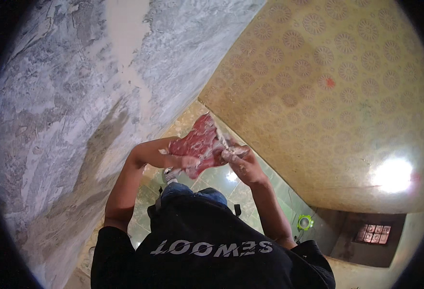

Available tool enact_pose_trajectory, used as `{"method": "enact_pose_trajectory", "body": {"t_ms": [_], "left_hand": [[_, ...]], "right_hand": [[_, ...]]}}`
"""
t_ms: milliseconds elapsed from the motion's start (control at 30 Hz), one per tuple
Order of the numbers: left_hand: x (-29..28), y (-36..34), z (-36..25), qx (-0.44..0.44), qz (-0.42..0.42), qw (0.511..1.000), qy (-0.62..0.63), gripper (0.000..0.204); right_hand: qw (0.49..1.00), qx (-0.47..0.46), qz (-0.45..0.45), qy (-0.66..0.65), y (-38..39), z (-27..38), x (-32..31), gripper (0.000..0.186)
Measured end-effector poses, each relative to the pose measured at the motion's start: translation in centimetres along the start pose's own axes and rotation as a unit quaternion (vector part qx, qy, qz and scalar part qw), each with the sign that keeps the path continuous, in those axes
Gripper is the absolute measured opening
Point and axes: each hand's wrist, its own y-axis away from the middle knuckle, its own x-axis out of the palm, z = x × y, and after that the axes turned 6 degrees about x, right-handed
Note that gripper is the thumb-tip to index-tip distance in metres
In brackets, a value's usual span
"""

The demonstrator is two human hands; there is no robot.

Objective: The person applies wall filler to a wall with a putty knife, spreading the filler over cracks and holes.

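Note:
A limp red cloth-like piece [200, 137], streaked with white, is held up in front of my body; whether it is fabric or plastic I cannot make out. My left hand [180, 162] is closed on its lower left side, with part of the fingers lost among the folds. At the right edge my right hand [238, 156] pinches the piece, thumb and fingers drawn together. White powder or paste coats those right fingers. A pale, twisted strip runs down the red piece's right border toward them.
A grey wall [67, 86] with a lighter vertical band rises on the left. Opposite stands a yellowish wall [318, 96] with round motifs. Below lie green floor tiles [243, 195]. A round lime-green device [305, 222] rests near the right wall, by a recess with a grated window [373, 234].

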Motion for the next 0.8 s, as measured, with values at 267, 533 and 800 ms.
{"method": "enact_pose_trajectory", "body": {"t_ms": [267,533,800], "left_hand": [[0.1,-5.4,3.2,0.22,-0.561,0.796,-0.056,0.029],[0.1,-7.1,0.0,0.147,-0.667,0.701,-0.206,0.033],[-0.2,-12.0,-1.5,0.148,-0.616,0.732,-0.251,0.03]], "right_hand": [[0.991,-0.11,-0.064,0.04,-6.9,0.7,1.6,0.023],[0.995,-0.094,0.035,0.025,-9.5,1.1,-1.8,0.019],[0.992,-0.086,0.09,-0.036,-11.7,3.1,-7.9,0.015]]}}
